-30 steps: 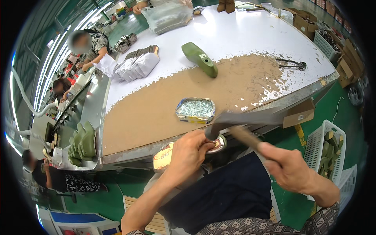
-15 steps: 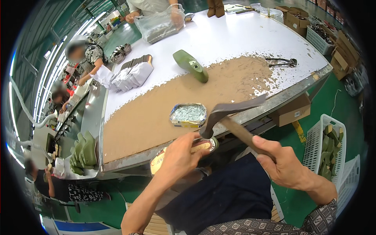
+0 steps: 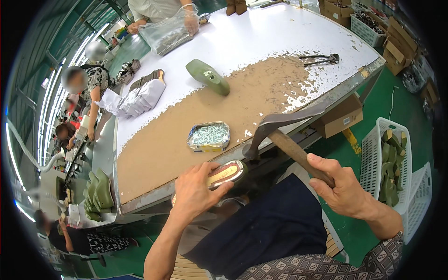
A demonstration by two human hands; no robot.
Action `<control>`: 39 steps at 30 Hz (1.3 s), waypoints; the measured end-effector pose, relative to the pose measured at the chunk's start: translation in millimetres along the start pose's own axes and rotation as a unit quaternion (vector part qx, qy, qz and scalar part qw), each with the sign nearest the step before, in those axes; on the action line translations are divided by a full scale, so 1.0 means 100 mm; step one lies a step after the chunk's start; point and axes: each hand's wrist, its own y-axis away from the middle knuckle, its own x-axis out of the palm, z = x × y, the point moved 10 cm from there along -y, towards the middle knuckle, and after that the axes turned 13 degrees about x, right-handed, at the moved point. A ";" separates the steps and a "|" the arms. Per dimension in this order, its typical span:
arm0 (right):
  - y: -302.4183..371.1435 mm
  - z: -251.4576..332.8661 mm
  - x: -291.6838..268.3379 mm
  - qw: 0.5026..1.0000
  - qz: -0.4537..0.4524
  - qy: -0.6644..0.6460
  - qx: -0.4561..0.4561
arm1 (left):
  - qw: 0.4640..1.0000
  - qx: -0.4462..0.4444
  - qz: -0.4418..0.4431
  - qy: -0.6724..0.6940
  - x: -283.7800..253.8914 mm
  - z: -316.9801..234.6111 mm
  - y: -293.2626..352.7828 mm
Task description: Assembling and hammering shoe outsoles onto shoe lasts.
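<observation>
My left hand (image 3: 195, 192) grips an upturned shoe (image 3: 227, 174) at the table's near edge, its pale insole facing up and the far end rounded. My right hand (image 3: 344, 187) is closed round the wooden handle of a shoemaker's hammer (image 3: 293, 150). The hammer's long, curved dark head hangs above the table edge, its striking face just right of the shoe and apart from it. Beyond the shoe stands a small open box of nails (image 3: 210, 135). Farther back a green shoe last (image 3: 207, 77) lies on the table.
Pincers (image 3: 322, 59) lie at the table's right. White-wrapped shoe parts (image 3: 140, 99) and several green lasts (image 3: 99, 192) are at left. A white basket of lasts (image 3: 368, 163) stands at right. Across the table a person handles a plastic bag (image 3: 163, 32); others work at left.
The hammer head has swung slightly away from the shoe, leaving a gap. My left hand has shifted left and turned with the shoe, showing more of its rounded end. The whole view has tilted slightly.
</observation>
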 end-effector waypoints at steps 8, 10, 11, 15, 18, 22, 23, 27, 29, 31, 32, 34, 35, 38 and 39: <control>-0.07 0.60 -0.18 0.987 -0.072 0.011 -0.141 | 0.998 0.005 0.010 -0.055 0.03 -0.05 0.04; -0.01 0.56 -0.29 0.969 -0.147 -0.077 -0.185 | 0.994 0.027 0.011 -0.106 0.07 -0.08 0.05; 0.05 0.49 -0.32 0.954 -0.188 -0.126 -0.195 | 0.994 0.028 0.008 -0.106 0.07 -0.11 0.03; -0.27 0.22 0.39 0.991 0.034 0.121 -0.039 | 0.989 0.043 0.061 -0.130 0.18 -0.10 0.00; -0.27 0.61 0.13 0.981 -0.046 0.125 -0.140 | 0.985 0.046 0.054 -0.159 0.21 -0.06 0.05; 0.10 0.44 -0.23 0.957 -0.210 0.007 -0.201 | 0.988 0.030 0.052 -0.140 0.18 -0.06 0.06; 0.10 0.48 -0.13 0.954 -0.194 0.121 -0.194 | 0.987 0.041 0.060 -0.141 0.21 -0.08 0.03; -0.34 0.17 0.48 0.988 0.099 0.106 0.043 | 0.986 0.063 0.021 -0.153 0.18 -0.08 0.04; -0.28 0.50 0.22 0.991 -0.035 0.082 -0.098 | 0.987 0.056 0.028 -0.150 0.17 -0.07 0.03; -0.05 0.57 -0.10 0.966 -0.173 0.023 -0.190 | 0.987 0.037 0.039 -0.149 0.17 -0.05 0.07; 0.09 0.44 -0.10 0.955 -0.220 0.023 -0.199 | 0.988 0.039 0.054 -0.142 0.21 -0.08 0.05; -0.02 0.29 0.20 0.981 -0.121 0.081 -0.127 | 0.987 0.047 0.066 -0.136 0.22 -0.08 0.01; -0.15 0.18 0.54 0.990 0.031 0.134 -0.040 | 0.989 0.036 0.066 -0.129 0.22 -0.02 0.01; -0.25 0.16 0.49 0.998 0.024 0.059 -0.016 | 0.990 0.040 0.047 -0.130 0.20 -0.02 0.03; -0.23 0.27 0.39 0.997 -0.022 0.012 -0.072 | 0.989 0.050 0.030 -0.139 0.18 -0.05 0.04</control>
